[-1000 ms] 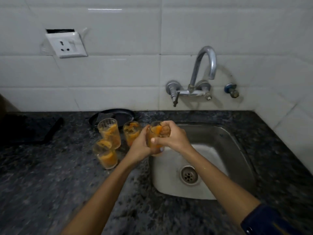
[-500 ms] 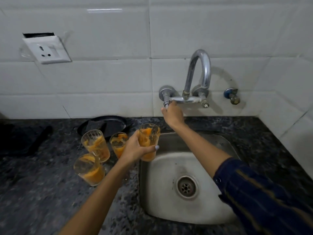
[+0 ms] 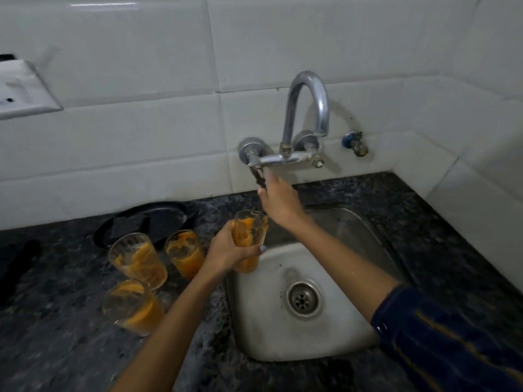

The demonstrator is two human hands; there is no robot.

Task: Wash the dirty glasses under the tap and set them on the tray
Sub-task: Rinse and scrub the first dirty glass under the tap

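Gripping a tall, tapered clear glass (image 3: 249,241) smeared inside with orange residue, the left hand (image 3: 226,254) curls its grip fully round the wall and holds it upright over the near-left corner of the sink (image 3: 339,335). The sink is a rounded square basin of dull brushed steel with a ringed drain strainer (image 3: 303,299) at its middle. The right hand (image 3: 278,200) reaches above the sink's back edge to the small lever handle (image 3: 258,176) at the left end of the tap (image 3: 307,108); its grip lies against the lever, but whether it pinches it cannot be told. The tap is a worn chrome gooseneck mounted on glossy white wall tiles behind the sink.

Left of the sink, on the speckled dark granite bench (image 3: 70,349), stand three more dirty glasses: one (image 3: 185,254) nearest the sink, one (image 3: 138,260) further left, one (image 3: 133,306) nearer the camera. Behind them, left of the sink, lies a round black tray (image 3: 158,219) with a dark square pad on it. A white switch plate (image 3: 22,89) sits far left of the sink on the wall. No writing can be read.
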